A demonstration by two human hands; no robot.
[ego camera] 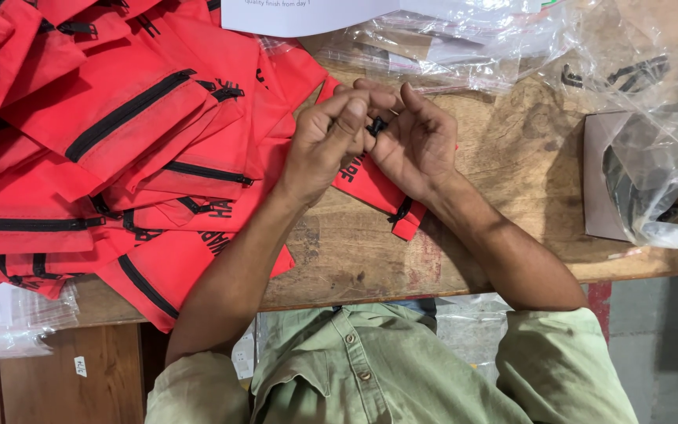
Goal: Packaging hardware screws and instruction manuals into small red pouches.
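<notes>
Hands Closed on Small Black Fitting Above Red Pouch

Hands met above the middle of the wooden surface (512, 165). The left hand (325, 141) had its fingers curled inward, fingertips pressed toward the right hand (413, 137). The right hand was likewise curled, thumb and forefinger pinched. Between the two sets of fingertips sat a small black fitting (377, 124), gripped from both sides; its exact form was too small to tell. Neither hand was nearer than the other: the fitting lay at their point of contact.

Directly beneath the hands lay a red pouch (370, 188), its long axis running diagonally from the hands toward the near edge of the surface, ending in a black zipper pull (399, 212). A pile of red zippered pouches (119, 133) covered the left part of the surface. Clear plastic bags (464, 47) lay along the far edge, and an open cardboard box (599, 180) stood at the right.
</notes>
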